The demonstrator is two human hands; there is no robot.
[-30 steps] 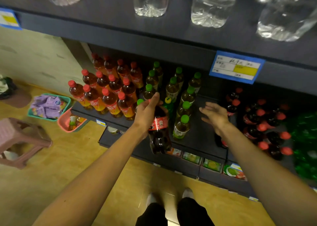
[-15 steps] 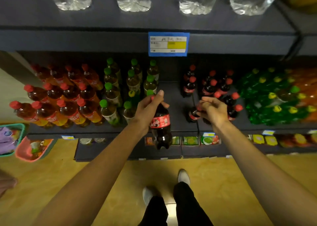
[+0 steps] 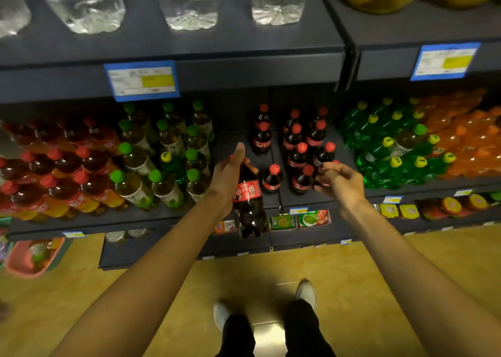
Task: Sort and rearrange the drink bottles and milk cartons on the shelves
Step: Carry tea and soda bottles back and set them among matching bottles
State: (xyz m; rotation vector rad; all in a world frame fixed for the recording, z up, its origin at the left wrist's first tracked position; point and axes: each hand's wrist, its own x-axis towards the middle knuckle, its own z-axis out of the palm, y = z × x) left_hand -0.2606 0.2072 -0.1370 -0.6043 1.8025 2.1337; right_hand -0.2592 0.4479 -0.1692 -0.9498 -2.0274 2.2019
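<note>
My left hand [image 3: 229, 177] grips a dark cola bottle [image 3: 248, 207] by its neck and shoulder, fingers curled round it, and the bottle hangs upright in the air just in front of the middle shelf [image 3: 162, 217], its base below the shelf edge. My right hand [image 3: 337, 179] is at the front of the cola group [image 3: 298, 150] on that shelf, fingers curled around what looks like a red-capped cola bottle [image 3: 324, 154]; the view is blurred there and I cannot say for sure that it has a firm hold. A single small cola bottle [image 3: 272, 179] stands alone between my two hands, near the shelf edge. To the left of the held bottle stand green-capped tea bottles [image 3: 165, 150], with one yellow-capped green bottle [image 3: 169, 165] among them, and further left the red-capped amber bottles [image 3: 62, 172]. To the right of the colas sit green soda bottles [image 3: 390, 145], then orange ones [image 3: 463, 142]. Clear water bottles [image 3: 189, 1] fill the shelf above, which carries a blue price tag [image 3: 142, 80]. Small cartons [image 3: 311, 218] line the shelf below
</note>
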